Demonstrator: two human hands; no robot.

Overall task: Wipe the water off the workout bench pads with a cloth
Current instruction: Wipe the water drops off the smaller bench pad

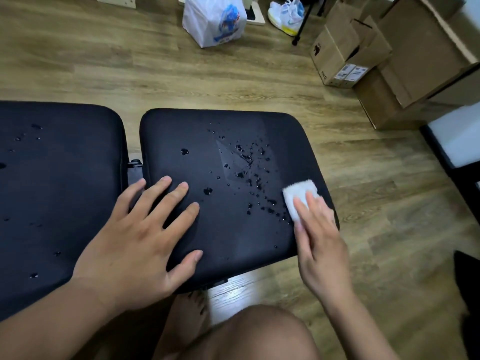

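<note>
Wet black pads (233, 229) bear cloth (298, 196), hands.

**Around the Room**

We see a wood-look floor (233, 79) running under everything. At the far side stands a white plastic bag (213, 20) with blue print, and just to its right a white sneaker (287, 12) with a yellow sole edge. Further right we find open cardboard boxes (348, 51) with shipping labels, stacked close against larger cartons (420, 48).
</note>
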